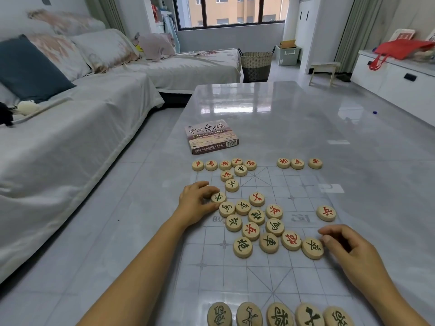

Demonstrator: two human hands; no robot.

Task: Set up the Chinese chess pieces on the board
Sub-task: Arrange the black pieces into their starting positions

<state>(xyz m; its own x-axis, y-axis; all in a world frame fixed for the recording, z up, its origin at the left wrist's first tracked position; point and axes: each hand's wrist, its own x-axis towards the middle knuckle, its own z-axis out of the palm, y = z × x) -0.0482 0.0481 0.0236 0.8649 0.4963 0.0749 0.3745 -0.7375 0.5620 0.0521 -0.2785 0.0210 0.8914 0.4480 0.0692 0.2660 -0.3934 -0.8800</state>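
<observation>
A transparent chess board sheet point(277, 274) lies on the grey table. Several round wooden pieces sit jumbled in its middle point(256, 216). Red pieces line the far edge point(224, 164), with three more at the far right point(297, 164). Several black pieces stand in a row along the near edge point(280, 315). My left hand point(196, 202) pinches a black chariot piece point(218, 197) at the pile's left side. My right hand point(346, 245) rests with its fingertips touching a black piece point(312, 248) at the pile's right end. A lone red soldier piece point(326, 213) lies to the right.
The chess set box point(210, 136) lies beyond the board on the glossy table point(294, 118). A covered sofa point(70, 128) runs along the left. A woven basket point(256, 64), a small stool point(323, 71) and a white cabinet point(395, 78) stand further back.
</observation>
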